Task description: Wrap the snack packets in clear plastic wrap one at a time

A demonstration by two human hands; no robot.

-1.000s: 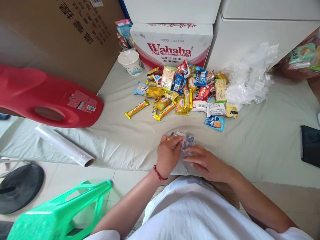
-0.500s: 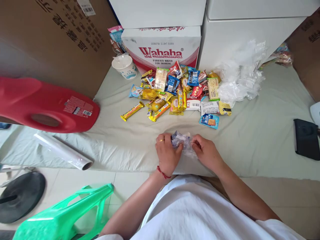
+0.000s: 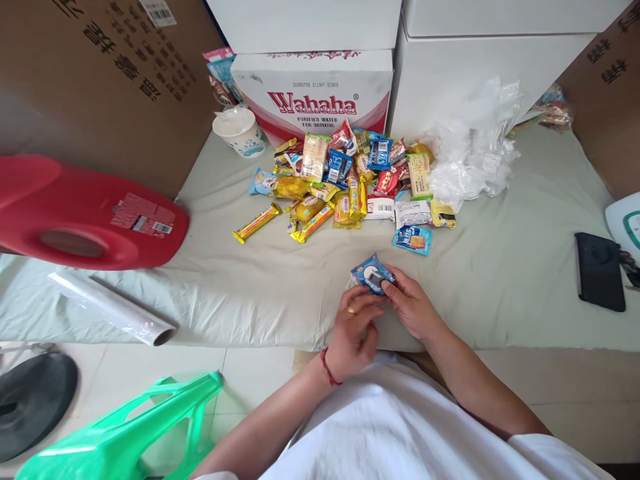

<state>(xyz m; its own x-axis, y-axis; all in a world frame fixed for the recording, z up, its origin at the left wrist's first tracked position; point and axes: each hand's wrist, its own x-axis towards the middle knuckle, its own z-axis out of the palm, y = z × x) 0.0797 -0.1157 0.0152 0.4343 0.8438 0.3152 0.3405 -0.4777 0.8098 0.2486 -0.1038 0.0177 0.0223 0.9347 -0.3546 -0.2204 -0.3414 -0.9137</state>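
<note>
A small blue snack packet (image 3: 373,273) is pinched between the thumb and fingers of my right hand (image 3: 413,303), just above the near part of the cloth-covered surface. Clear plastic film shows at the packet's lower left edge; how far it wraps the packet I cannot tell. My left hand (image 3: 356,330) is close below and to the left, fingers half bent and apart, with nothing visibly gripped. Its fingertips lie near the packet's lower edge. Farther back is a loose pile of wrapped snacks (image 3: 345,183), with a light-blue packet (image 3: 413,240) at its near right side.
Crumpled clear plastic bags (image 3: 473,153) lie right of the pile. A Wahaba-style printed carton (image 3: 313,93) and a paper cup (image 3: 241,135) stand behind. At left are a red jug (image 3: 150,227) and a film roll (image 3: 113,307); a black phone (image 3: 600,271) lies right. A green stool (image 3: 125,427) is below.
The packet, earlier bunched in crumpled plastic between both hands, now shows its blue printed face in my right hand. My left hand has come off it and moved down and slightly right.
</note>
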